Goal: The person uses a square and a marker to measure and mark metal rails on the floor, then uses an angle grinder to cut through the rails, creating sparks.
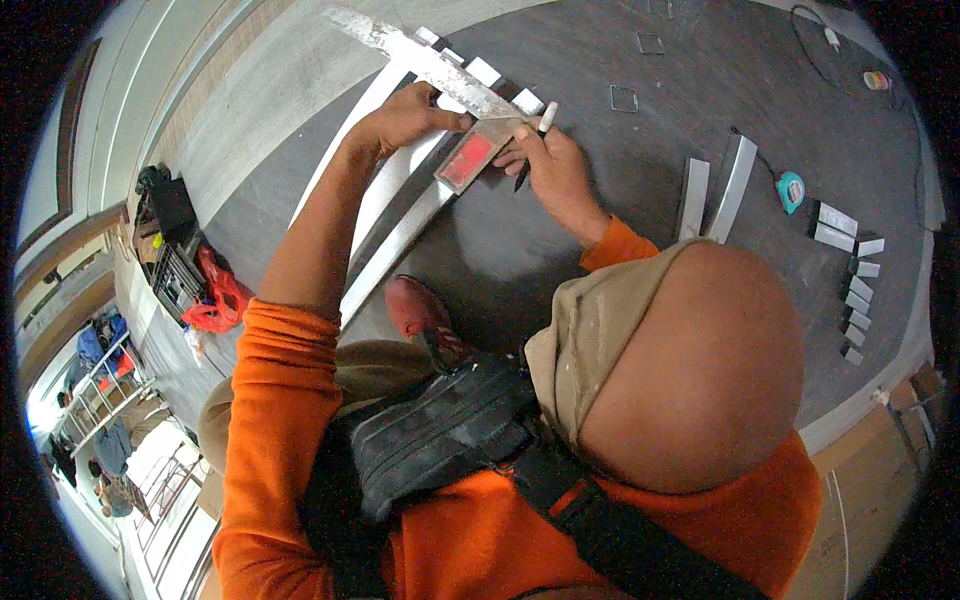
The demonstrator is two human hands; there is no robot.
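Orange cloth covers the right wrist, and the right hand (562,180) pinches a black pen (522,176), its thumb by the corner of the metal square (468,92). The left hand (405,122) bends over the white bars (390,185); I can't tell how hard it presses. The square lies across the bars, upper middle of the frame. I guess it is stiff and a bit heavy, and may slide. I would hold its thick end with the red patch. The pen crowds the fingers there. Farther off, on the right, I see two more bars (735,175), a teal tape measure (790,191), then short white pieces (860,286).
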